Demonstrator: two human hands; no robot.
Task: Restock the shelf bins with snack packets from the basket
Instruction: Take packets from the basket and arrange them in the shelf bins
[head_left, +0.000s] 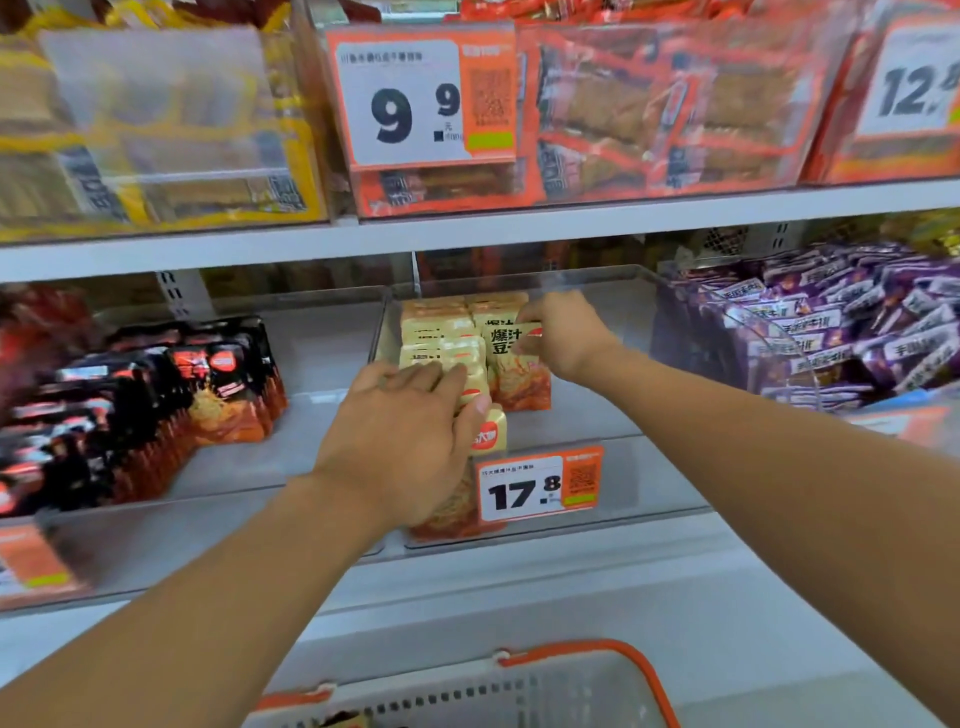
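Black packets (171, 395) fill the left bin. In the clear middle bin (613, 280), the left hand (400, 441) lies fingers together over the front yellow snack packets (441, 332) — the right hand (561, 338) pinches an upright packet (511, 364) further back. Purple packets (831, 322) sit right; the basket (587, 670) sits below.

The left hand (410, 441) hides the front yellow packets (488, 436); the basket (571, 691) runs off the bottom edge.

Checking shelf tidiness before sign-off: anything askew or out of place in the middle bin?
Mostly tidy. The yellow packets sit in rows at the back left of the clear bin, but one packet under the left hand tilts out of line. The right hand holds another.
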